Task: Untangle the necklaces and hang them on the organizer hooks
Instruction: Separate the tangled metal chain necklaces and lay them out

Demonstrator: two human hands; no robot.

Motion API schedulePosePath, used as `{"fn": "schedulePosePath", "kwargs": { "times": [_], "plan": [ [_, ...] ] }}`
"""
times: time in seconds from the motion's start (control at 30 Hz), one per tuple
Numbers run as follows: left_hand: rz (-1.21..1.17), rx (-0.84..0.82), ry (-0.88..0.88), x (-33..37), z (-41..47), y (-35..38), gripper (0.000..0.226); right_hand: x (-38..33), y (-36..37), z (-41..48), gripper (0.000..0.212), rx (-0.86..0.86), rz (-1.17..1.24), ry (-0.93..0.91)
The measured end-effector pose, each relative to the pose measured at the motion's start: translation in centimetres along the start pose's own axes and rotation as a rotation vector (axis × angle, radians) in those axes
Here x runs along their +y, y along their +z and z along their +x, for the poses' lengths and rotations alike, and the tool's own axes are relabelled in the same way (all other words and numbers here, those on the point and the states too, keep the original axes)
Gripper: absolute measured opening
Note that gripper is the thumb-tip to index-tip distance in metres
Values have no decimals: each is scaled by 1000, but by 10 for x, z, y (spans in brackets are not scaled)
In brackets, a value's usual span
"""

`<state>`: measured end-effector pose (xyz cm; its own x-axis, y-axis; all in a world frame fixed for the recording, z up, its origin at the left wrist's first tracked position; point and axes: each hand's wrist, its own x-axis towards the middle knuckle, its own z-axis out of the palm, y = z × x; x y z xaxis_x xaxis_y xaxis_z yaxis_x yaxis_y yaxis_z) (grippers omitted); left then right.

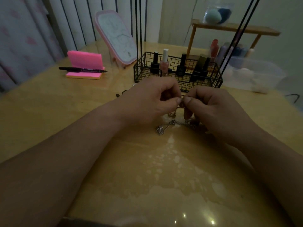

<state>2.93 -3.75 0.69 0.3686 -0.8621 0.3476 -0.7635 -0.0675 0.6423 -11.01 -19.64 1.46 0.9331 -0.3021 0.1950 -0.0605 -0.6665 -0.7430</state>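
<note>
**As both hands pinch the tangle**

While your forearms reach across the glossy wooden table (155, 177), the silver necklaces (172, 124) trail in a knotted heap on its surface just below your hands. Your left hand (147, 102) and right hand (213, 105) meet thumb to thumb above them. The fingers of each are curled and pinch a piece of chain between thumb and forefinger (the exact link is too small to make out). Just behind your knuckles stands the black wire organizer (142, 74), its basket holding nail polish bottles (164, 63) and its thin rods rising out of frame. Farther left, a black marker (82, 69) lies on pink sticky notes (84, 60), with a pink-framed mirror (116, 36) behind.
</note>
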Motion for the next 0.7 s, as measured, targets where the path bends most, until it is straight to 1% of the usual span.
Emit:
{"fn": "schedulePosePath", "kwargs": {
  "times": [0.13, 0.2, 0.37, 0.57, 0.7],
  "plan": [
    [-31, 1, -29, 2, 0, 0, 10, 0, -2, 2, 25, -37, 153, 95],
    [-50, -15, -52, 2, 1, -1, 11, 0, -3, 1, 25, -57, 163, 95],
    [-89, -36, -90, 1, 1, -3, 13, 1, -1, -2, 10, 12, 57, -35],
    [-49, -42, -82, -1, 1, -3, 14, 6, 0, -3, 5, 96, -60, -144],
    [-23, -42, -75, -1, 2, -2, 15, 7, -2, -2, 4, 100, -157, -183]
  ]
}}
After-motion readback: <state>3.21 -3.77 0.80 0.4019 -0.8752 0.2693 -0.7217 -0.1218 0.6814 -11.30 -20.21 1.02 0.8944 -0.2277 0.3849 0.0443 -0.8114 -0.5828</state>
